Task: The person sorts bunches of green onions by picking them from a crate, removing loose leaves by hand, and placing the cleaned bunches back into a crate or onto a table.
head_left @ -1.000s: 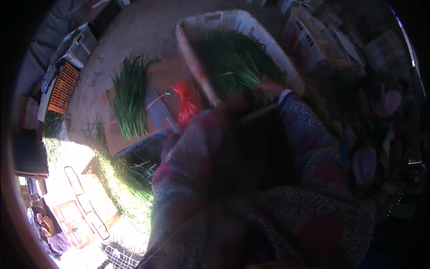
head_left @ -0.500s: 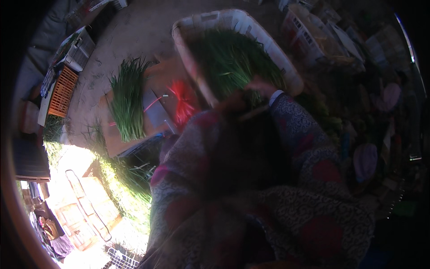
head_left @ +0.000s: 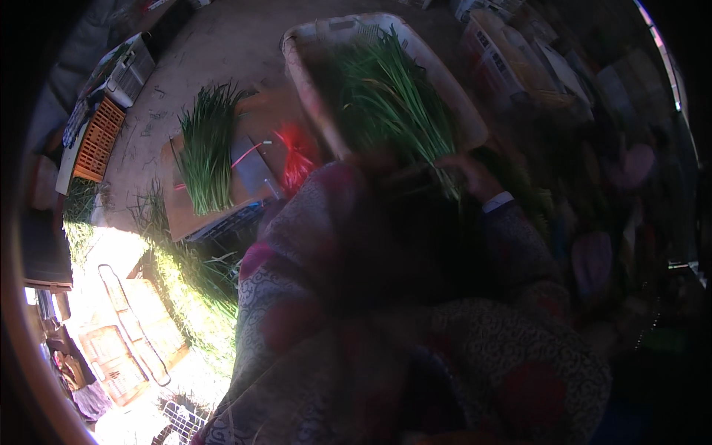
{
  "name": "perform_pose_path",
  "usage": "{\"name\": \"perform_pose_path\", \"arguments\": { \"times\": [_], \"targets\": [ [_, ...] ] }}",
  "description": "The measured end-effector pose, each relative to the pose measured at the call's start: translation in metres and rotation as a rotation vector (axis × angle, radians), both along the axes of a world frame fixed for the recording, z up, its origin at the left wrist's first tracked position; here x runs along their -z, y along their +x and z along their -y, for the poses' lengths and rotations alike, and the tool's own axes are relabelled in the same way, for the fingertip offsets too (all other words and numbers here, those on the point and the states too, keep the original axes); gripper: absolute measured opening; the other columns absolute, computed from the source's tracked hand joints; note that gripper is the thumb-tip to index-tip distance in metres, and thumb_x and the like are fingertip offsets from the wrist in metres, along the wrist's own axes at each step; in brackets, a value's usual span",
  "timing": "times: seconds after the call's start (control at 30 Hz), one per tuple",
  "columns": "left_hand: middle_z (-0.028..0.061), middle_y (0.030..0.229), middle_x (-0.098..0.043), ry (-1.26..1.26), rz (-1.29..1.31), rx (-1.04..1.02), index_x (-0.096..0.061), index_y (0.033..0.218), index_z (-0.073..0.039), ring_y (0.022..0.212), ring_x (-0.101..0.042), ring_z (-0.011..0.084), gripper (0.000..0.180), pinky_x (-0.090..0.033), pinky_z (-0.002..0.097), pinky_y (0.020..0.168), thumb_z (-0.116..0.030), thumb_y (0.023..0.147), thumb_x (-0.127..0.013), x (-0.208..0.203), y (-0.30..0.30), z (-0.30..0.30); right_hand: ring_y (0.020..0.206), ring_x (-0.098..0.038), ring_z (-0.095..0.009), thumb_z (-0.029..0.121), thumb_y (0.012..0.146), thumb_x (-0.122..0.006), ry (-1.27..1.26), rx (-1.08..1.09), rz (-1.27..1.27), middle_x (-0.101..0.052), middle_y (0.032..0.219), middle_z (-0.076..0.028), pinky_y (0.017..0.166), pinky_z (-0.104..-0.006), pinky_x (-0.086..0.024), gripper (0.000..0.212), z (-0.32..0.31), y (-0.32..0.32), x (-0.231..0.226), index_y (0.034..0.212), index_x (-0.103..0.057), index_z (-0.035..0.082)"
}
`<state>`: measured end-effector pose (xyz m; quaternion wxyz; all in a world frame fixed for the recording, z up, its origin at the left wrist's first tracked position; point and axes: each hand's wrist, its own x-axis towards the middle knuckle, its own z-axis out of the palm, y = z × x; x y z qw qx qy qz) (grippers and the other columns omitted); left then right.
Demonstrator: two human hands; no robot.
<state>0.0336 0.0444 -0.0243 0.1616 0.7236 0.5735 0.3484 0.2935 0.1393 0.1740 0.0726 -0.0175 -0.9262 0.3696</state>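
Observation:
A bunch of long green garlic chives (head_left: 400, 93) slants over a white plastic crate (head_left: 475, 119), leaf tips pointing away from me. My right hand (head_left: 472, 176) is closed around the pale stem ends of this bunch, at the crate's near right. My left hand (head_left: 368, 165) is a dark blur at the crate's near edge, left of the stems; its fingers cannot be made out. More chives lie in the crate beneath the bunch. To the left, a tidy bundle of chives (head_left: 210, 144) rests on a brown board (head_left: 256, 111).
On the board lie a red bundle of plastic ties (head_left: 298, 157) and a grey flat plate (head_left: 253, 165). An orange crate (head_left: 100, 144) stands at far left, boxes (head_left: 493, 55) at back right. Loose greens cover the sunlit floor at lower left.
My right hand has moved right and nearer to me, pulling the stem ends along. The chives' leaves now fan higher above the crate. The whole view has shifted slightly.

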Motion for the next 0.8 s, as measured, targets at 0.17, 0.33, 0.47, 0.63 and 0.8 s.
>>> {"name": "perform_pose_path", "arguments": {
  "times": [0.17,0.33,0.47,0.63,0.8],
  "targets": [
    [0.0149,0.097,-0.071,-0.154,-0.133,0.075,-0.072,0.105,-0.010,0.089,-0.070,0.0313,0.023,-0.056,0.0412,0.078,-0.022,0.088,-0.062,-0.025,-0.013,0.016,0.110,-0.063,-0.021,0.004,0.092,-0.062,-0.544,0.116,0.129,-0.064,0.121,-0.011,0.095,-0.0344,-0.051,0.031,0.004,-0.022,0.036,0.123,-0.063,0.005],
    [0.0091,0.075,-0.064,0.149,-0.164,0.031,-0.067,0.080,-0.010,0.065,-0.062,0.0252,0.014,-0.051,0.0374,0.060,-0.023,0.085,-0.066,-0.051,0.014,0.034,0.104,-0.065,-0.020,0.010,0.088,-0.068,-0.880,0.283,0.385,-0.065,0.118,-0.013,0.090,-0.0353,-0.054,0.040,-0.025,-0.048,0.079,0.126,-0.057,-0.001],
    [0.0131,0.079,-0.069,0.110,-0.143,0.086,-0.073,0.085,-0.010,0.069,-0.068,0.0286,0.012,-0.054,0.0394,0.063,-0.022,0.082,-0.070,0.007,-0.029,0.034,0.105,-0.066,-0.024,0.019,0.080,-0.076,-0.542,0.473,0.302,-0.066,0.116,-0.015,0.090,-0.0374,-0.054,0.055,0.002,-0.089,0.072,0.126,-0.055,0.000],
    [0.0077,0.065,-0.060,0.278,-0.045,0.056,-0.065,0.071,-0.013,0.050,-0.054,0.0222,0.025,-0.046,0.0352,0.048,-0.033,0.086,-0.067,0.079,-0.052,0.029,0.120,-0.059,-0.038,0.027,0.069,-0.082,0.204,0.467,0.437,-0.059,0.127,-0.025,0.103,-0.0468,-0.046,0.077,0.029,-0.129,0.076,0.133,-0.048,-0.001],
    [0.0125,0.089,-0.071,-0.094,-0.008,0.077,-0.077,0.091,-0.014,0.083,-0.070,0.0254,0.016,-0.055,0.0408,0.075,-0.019,0.079,-0.068,0.076,0.000,-0.040,0.122,-0.056,-0.041,0.034,0.063,-0.085,0.250,0.438,0.276,-0.058,0.129,-0.026,0.104,-0.0480,-0.045,0.086,-0.042,-0.112,0.154,0.133,-0.049,0.000]
  ]
}}
